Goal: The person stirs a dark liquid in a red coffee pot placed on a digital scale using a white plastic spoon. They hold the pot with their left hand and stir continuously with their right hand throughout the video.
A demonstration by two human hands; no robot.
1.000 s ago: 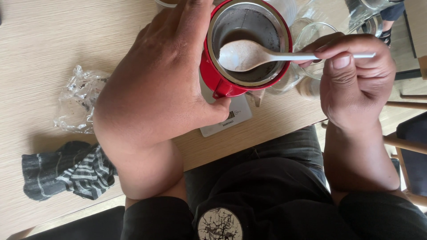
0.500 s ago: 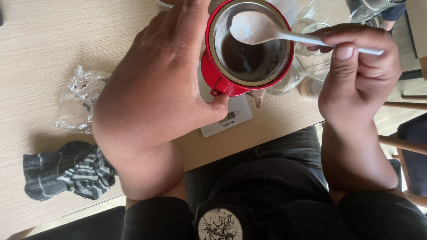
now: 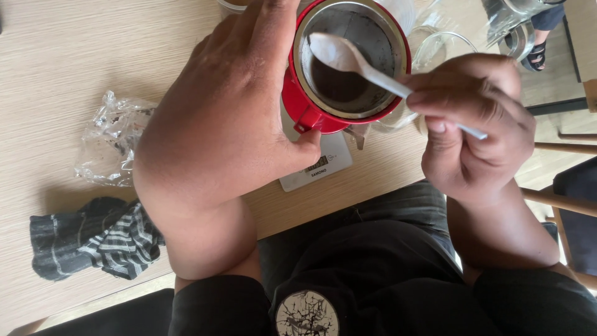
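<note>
My left hand (image 3: 230,118) wraps around the side of a red cup-shaped dripper (image 3: 311,112) with a metal mesh filter inside; dark liquid shows at its bottom. The dripper stands on a small white scale (image 3: 320,168) at the near edge of the wooden table (image 3: 62,62). My right hand (image 3: 472,124) pinches the handle of a white plastic spoon (image 3: 348,59), whose bowl is tilted inside the filter near its far left wall.
A crumpled clear plastic bag (image 3: 112,143) lies left of my left hand. A dark striped cloth (image 3: 93,239) sits at the table's near edge. Clear glass vessels (image 3: 444,46) stand right of the dripper. Wooden chair parts (image 3: 559,199) are at the right.
The spoon has swung from lying across the filter's middle to its far left side, handle now angled down to the right. My right hand has dropped lower. The left hand has kept its hold.
</note>
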